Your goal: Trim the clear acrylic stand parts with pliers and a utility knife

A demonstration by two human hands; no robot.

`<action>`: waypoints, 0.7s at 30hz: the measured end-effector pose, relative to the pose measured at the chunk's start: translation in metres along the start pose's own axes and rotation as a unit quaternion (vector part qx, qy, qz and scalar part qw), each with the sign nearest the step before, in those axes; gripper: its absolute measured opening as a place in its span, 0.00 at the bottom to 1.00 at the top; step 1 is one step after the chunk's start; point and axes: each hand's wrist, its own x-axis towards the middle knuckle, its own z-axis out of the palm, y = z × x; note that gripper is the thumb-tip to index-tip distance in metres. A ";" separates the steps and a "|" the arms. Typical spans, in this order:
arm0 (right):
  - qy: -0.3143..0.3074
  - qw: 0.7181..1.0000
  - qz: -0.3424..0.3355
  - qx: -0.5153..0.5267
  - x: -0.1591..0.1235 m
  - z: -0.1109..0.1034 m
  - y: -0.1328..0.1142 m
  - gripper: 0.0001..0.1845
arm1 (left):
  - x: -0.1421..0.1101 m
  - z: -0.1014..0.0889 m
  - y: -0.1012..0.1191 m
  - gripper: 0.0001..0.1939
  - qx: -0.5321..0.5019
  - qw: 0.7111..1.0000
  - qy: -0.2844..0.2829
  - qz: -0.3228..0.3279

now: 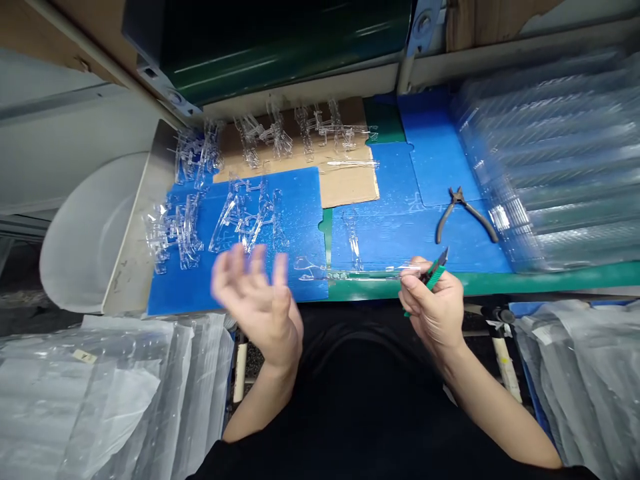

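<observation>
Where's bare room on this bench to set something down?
Bare blue sheet shows left of the diagonal cutters and beyond them, between the cardboard and clear trays. Crowded: the left half, with clear plastic parts, and the far right, under trays.

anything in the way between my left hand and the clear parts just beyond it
Nothing visible: the open left hand is close to the clear parts on the blue sheet, though blur hides whether they touch. The green-handled knife is in the right hand.

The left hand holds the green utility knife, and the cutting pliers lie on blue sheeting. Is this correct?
Not the left hand: in the head view, the right hand holds the green utility knife. The cutting pliers lie on blue sheeting.
</observation>
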 end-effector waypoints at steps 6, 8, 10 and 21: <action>-0.239 0.928 -0.203 -0.202 0.006 -0.005 -0.025 0.02 | 0.001 0.002 0.011 0.21 0.158 0.879 -0.413 0.180; -0.265 0.914 -0.201 -0.231 0.003 -0.002 -0.030 0.07 | -0.003 0.006 0.010 0.09 0.119 0.882 -0.429 0.151; -0.243 0.910 -0.160 -0.294 -0.001 -0.001 -0.034 0.17 | -0.005 0.005 0.005 0.06 0.120 0.908 -0.379 0.129; -0.252 0.738 -0.233 -0.582 -0.016 -0.003 -0.061 0.11 | -0.007 -0.004 -0.004 0.06 0.131 0.928 -0.327 0.123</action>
